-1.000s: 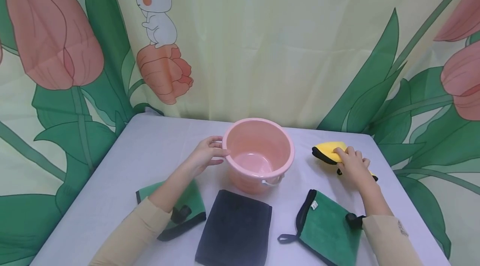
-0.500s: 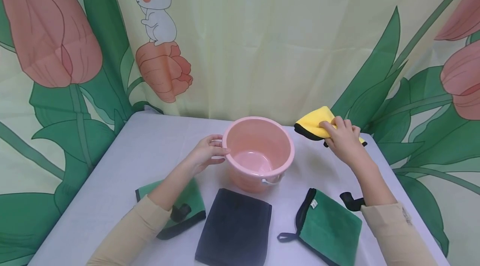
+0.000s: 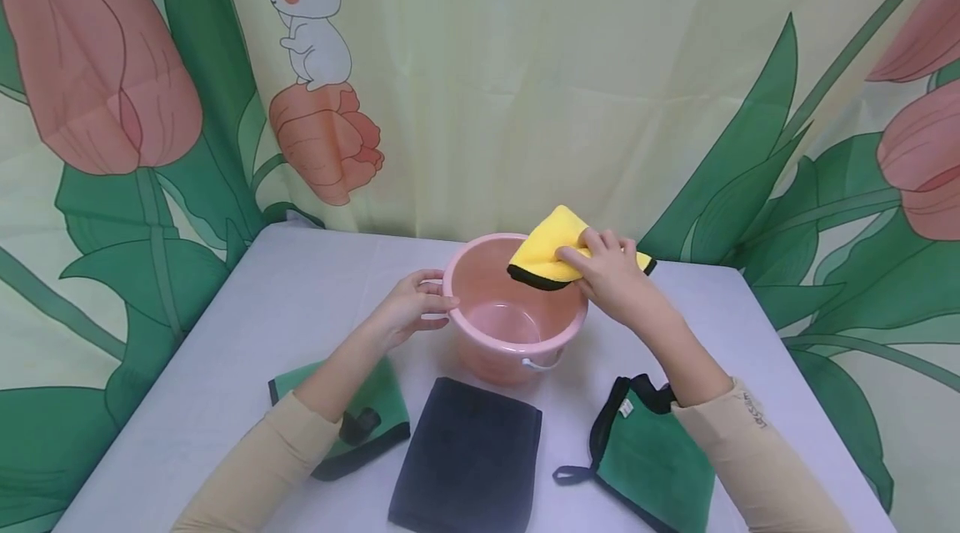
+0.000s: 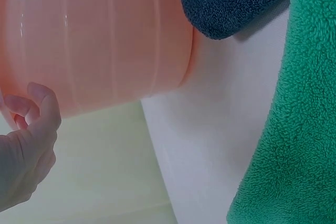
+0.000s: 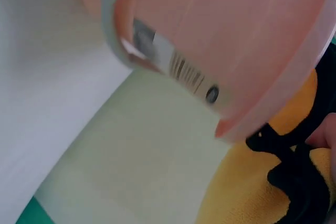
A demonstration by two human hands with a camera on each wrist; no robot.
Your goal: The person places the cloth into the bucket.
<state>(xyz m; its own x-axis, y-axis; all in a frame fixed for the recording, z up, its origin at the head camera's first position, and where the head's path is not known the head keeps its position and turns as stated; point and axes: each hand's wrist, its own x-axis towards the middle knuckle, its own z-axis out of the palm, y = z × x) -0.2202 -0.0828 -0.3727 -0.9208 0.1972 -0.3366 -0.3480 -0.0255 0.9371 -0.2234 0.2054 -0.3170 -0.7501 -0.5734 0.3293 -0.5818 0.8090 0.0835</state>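
Note:
A pink bucket (image 3: pixel 487 358) stands upright toward the back of the table. At its left rim my left hand (image 3: pixel 411 308) grips the edge, thumb over the top and fingers along the outer wall. My right hand (image 3: pixel 611 274) pinches a folded yellow cloth (image 3: pixel 551 249) with black edging and holds it over the bucket's right side. In the right wrist view the yellow cloth (image 5: pixel 247 192) hangs right by the bucket rim, its black trim and loop showing. The bucket's white handle (image 3: pixel 542 364) hangs down at the front. The left wrist view shows the bucket's ribbed wall (image 4: pixel 94 40).
A dark grey cloth (image 3: pixel 467 458) lies in front of the bucket. One green cloth (image 3: pixel 378 399) is partly under the left forearm; another green cloth (image 3: pixel 652 466), with a black edge and loop, lies by the right sleeve. A printed curtain (image 3: pixel 525 99) hangs behind the table.
My right hand has lifted the yellow cloth from the table's right side and carried it left, over the bucket. The left hand has stayed at the rim.

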